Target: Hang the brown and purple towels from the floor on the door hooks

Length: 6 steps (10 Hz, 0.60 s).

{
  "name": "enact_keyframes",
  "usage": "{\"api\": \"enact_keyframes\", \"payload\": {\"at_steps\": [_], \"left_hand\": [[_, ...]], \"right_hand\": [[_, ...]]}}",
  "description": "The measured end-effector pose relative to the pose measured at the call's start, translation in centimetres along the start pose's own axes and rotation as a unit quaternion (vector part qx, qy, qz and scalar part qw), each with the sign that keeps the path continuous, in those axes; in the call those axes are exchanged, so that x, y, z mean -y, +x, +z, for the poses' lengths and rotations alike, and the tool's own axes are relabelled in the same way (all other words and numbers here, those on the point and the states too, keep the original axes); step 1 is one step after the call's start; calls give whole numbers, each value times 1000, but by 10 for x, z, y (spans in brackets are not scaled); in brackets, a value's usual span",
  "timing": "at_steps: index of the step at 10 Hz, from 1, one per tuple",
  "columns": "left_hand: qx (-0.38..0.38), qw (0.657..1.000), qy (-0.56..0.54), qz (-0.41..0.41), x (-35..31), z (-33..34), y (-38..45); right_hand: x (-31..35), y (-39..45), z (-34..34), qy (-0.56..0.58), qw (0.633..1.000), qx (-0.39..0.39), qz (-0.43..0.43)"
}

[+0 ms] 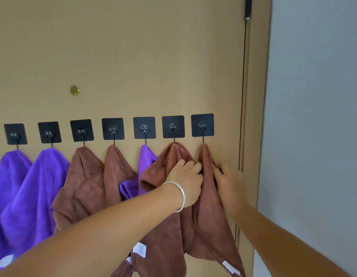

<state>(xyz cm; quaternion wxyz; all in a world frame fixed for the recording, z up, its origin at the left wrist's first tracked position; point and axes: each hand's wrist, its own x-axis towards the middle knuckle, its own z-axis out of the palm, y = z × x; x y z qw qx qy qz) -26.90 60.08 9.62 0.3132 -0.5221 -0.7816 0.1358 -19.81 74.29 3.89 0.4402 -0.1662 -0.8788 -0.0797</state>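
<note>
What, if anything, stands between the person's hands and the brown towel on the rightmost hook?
Nothing visible. The left hand and right hand already touch the rightmost brown towel, hanging from the rightmost hook.

My door is plain tan, with a brass-yellow stud at ten o'clock. The hook plates are black. Purple towels and brown towels carry white tags. The wall is grey, my bangle silver.

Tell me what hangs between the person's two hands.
In the head view, the rightmost brown towel hangs from the last hook between the left hand and right hand.
</note>
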Motion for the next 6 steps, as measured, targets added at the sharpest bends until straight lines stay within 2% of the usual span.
{"api": "enact_keyframes", "payload": {"at_steps": [2, 5, 6], "left_hand": [[-3, 999, 1, 42, 0, 14, -31], [-110, 993, -8, -31, 28, 10, -74], [-104, 992, -19, -63, 48, 15, -95]], "right_hand": [[-2, -2, 0, -28, 998, -56, -22], [3, -7, -23, -37, 999, 15, -1], [5, -7, -44, -74, 997, 12, 2]]}}
